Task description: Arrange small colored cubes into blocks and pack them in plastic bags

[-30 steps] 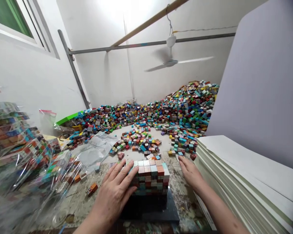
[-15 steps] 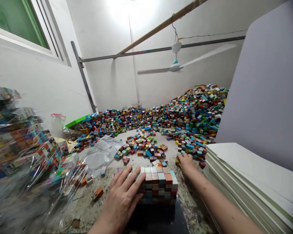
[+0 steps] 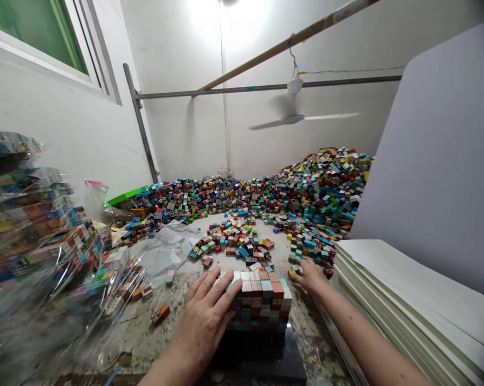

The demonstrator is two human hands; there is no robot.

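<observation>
My left hand [image 3: 207, 303] lies with stretched, slightly spread fingers over the left end of a stack of small printed blocks [image 3: 261, 300]. The stack is several layers high, in pale, orange and light blue tones, and stands on a black glossy base [image 3: 266, 354]. To the right, my right hand [image 3: 312, 277] reaches to the near edge of a loose heap of blocks [image 3: 312, 241]. Its thumb and fingers are apart, close to a yellowish block [image 3: 292, 274]; some fingertips are hidden among the blocks.
A large mound of mixed blocks [image 3: 330, 182] lies along the back wall. Plastic-wrapped block bundles [image 3: 36, 230] and a clear plastic bag [image 3: 165, 249] are at left. White sheets [image 3: 406, 289] are stacked at right beside a pale panel [image 3: 438, 150]. A fan [image 3: 293, 119] hangs overhead.
My right hand has shifted slightly at the heap's edge, its thumb now spread from the fingers. My left hand stays on the stack. The camera view has tilted a little.
</observation>
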